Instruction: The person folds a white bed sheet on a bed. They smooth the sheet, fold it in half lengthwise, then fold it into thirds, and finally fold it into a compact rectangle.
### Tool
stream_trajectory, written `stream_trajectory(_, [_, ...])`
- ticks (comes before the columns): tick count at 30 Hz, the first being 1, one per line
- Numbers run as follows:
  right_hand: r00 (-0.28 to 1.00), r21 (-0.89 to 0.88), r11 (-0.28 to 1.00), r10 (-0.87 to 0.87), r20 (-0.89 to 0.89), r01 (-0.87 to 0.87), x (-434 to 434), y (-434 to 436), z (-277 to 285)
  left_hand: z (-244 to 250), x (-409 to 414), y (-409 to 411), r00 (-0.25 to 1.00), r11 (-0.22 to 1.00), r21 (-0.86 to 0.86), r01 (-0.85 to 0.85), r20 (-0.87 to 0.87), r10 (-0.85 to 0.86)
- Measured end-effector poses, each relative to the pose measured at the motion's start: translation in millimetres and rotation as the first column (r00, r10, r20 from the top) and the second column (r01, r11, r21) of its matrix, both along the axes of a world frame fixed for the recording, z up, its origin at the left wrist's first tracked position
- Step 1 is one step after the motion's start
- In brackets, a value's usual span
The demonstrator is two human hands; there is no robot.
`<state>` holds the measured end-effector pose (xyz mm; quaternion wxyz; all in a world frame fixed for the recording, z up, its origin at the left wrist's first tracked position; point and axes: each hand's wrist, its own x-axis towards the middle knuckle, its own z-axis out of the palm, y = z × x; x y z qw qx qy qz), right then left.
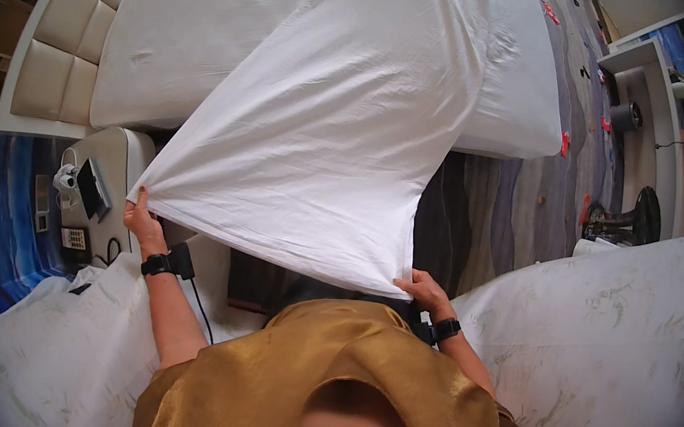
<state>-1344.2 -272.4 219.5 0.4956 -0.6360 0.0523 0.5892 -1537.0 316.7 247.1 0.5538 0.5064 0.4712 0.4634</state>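
A white bed sheet (326, 145) stretches from the bed in front of me down to my waist. My left hand (143, 222) pinches its near left corner, thumb on top. At the near right corner my right hand (430, 291) grips the hem. Between the two hands the edge hangs in a slightly sagging line, with soft creases running up the cloth. The far part of the sheet lies over the white-covered mattress (173, 56). A dark band with a small box is strapped around each wrist.
A padded cream headboard (68, 27) borders the bed at left. The nightstand (124, 161) holds a tablet-like device (95, 190) and a telephone keypad (73, 238). Behind me is a second bed (583, 329). Red scraps (564, 144) dot the patterned carpet (515, 206), near a black fan-like object (647, 216).
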Motion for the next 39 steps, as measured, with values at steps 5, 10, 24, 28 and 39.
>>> stream_trajectory(5, [0.999,-0.01,0.999,0.048,-0.013,-0.048,0.5,12.1,2.2,28.2,19.8,0.9,0.999,1.0,0.013,0.023,0.037,-0.024])
stream_trajectory(10, [0.997,-0.017,0.999,0.05,-0.061,-0.051,-8.2,25.6,-28.3,26.5,6.0,18.3,1.0,1.0,-0.005,-0.006,0.003,0.006])
stream_trajectory(24, [0.989,0.02,0.996,-0.084,-0.124,0.087,-7.8,100.2,-46.0,46.7,-10.1,94.8,0.998,0.998,-0.049,0.04,-0.054,-0.042])
stream_trajectory(28, [0.979,0.061,0.991,-0.106,-0.173,0.118,-6.1,128.9,-35.6,61.9,-11.2,138.0,0.999,1.0,-0.004,0.007,-0.039,-0.007])
stream_trajectory(39, [0.963,0.22,0.944,-0.211,-0.169,0.245,8.8,249.8,-7.7,120.6,37.5,236.2,0.997,0.995,0.06,-0.081,0.006,0.081])
